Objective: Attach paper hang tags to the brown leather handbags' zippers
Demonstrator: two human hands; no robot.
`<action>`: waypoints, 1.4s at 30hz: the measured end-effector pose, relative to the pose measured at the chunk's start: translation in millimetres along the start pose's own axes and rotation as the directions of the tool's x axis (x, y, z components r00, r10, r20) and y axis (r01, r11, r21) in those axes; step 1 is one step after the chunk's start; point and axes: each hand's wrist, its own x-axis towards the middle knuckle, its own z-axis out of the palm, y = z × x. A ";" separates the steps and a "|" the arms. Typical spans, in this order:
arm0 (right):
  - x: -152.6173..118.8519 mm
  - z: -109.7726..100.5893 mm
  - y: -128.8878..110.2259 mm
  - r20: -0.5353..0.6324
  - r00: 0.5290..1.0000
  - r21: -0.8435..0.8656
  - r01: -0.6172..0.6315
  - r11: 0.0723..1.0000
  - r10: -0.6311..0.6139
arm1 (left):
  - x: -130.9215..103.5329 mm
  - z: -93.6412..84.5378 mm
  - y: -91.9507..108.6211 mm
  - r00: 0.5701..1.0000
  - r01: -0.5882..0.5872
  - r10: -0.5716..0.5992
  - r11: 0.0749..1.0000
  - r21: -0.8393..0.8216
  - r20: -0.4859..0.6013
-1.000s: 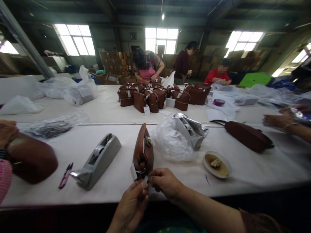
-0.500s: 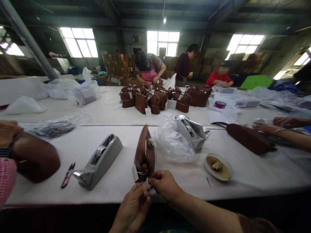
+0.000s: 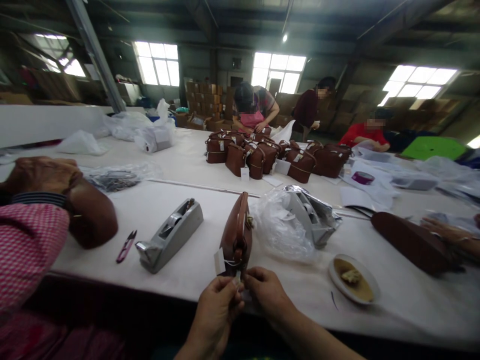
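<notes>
A brown leather handbag stands on the white table straight ahead, its narrow end towards me and its handle up. A white paper tag hangs by a thin cord at its near end. Just below that end, my left hand pinches a small whitish strip between thumb and forefinger. My right hand is closed beside it, fingertips together against the bag's near end; what they grip, if anything, is hidden. To the left stand a grey tape dispenser and pink thread snips.
Crumpled clear plastic and a second tape dispenser lie right of the bag, with a dish holding a yellowish lump nearer. Several brown handbags stand farther back. Co-workers handle bags at the left and right.
The view has turned left, so the table's things sit farther right in the picture. Both my hands stay at the bag's near end. The co-worker's arm at left shows more.
</notes>
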 end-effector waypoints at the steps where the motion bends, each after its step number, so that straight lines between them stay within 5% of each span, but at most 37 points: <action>1: -4.1 -2.4 -3.1 0.015 1.000 0.009 0.007 1.000 -0.007 | 0.0 0.1 0.2 1.000 -0.008 0.008 1.000 -0.003 0.000; 5: -16.0 -0.7 -15.9 0.141 0.990 0.114 0.007 0.993 -0.023 | -2.9 2.3 0.2 1.000 -0.009 0.010 0.999 -0.044 0.019; 12: -11.9 14.5 -13.8 0.212 0.966 0.387 -0.223 0.895 0.149 | -2.2 -0.7 -5.2 1.000 -0.017 0.018 0.993 -0.115 0.013; 15: -10.5 14.1 -10.6 0.235 0.964 0.391 -0.208 0.897 0.121 | -0.4 -0.4 -8.1 0.998 -0.062 0.063 0.990 -0.128 0.002; 20: -9.0 6.2 -11.7 0.130 0.991 0.146 -0.031 0.989 0.012 | -0.7 2.6 -11.8 0.992 -0.130 0.128 0.985 -0.112 -0.019; 24: -14.5 -0.1 -19.4 -0.013 0.974 -0.147 0.223 0.964 -0.227 | 0.0 1.7 -12.7 0.992 -0.124 0.123 0.989 -0.075 -0.027; 32: -25.0 -1.9 -32.4 0.066 0.902 -0.341 0.422 0.840 -0.427 | -0.4 0.3 -14.2 0.991 -0.135 0.134 0.990 -0.043 -0.026; 42: -11.2 4.7 -38.6 0.000 0.985 -0.400 0.160 0.902 -0.175 | 0.3 0.9 -15.8 0.987 -0.162 0.162 0.987 0.008 -0.005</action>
